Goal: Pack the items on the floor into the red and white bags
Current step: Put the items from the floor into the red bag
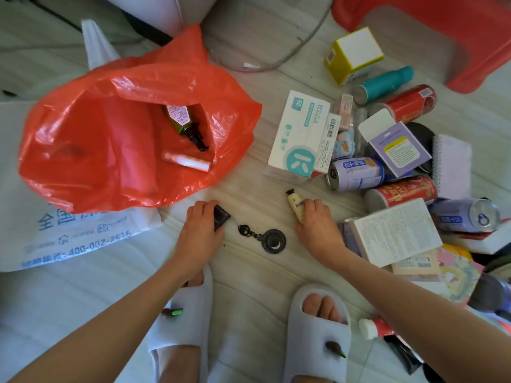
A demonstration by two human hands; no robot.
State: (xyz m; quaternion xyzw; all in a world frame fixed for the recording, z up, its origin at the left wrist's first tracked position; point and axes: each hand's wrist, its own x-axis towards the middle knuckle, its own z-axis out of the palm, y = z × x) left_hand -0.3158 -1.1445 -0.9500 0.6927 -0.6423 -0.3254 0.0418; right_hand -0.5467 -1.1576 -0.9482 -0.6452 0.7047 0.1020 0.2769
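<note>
Floor [249, 172]: red bag [83, 161] open, holds pump bottle [184, 121], tube [188, 161].

Setting: a home, floor of a lived-in room; pale wood-look floor [249, 167] fills the frame; person stands in soft white house slippers [318, 335] at bottom centre; red plastic stool [470, 37] at upper right; grey cable [304, 42] trails across the floor at top centre; household goods heaped at right: drink cans [356, 174], tissue box [301, 134], spiral notebook [452, 164]; thin red shopping bag [110, 139] at left holds toiletries.
</note>
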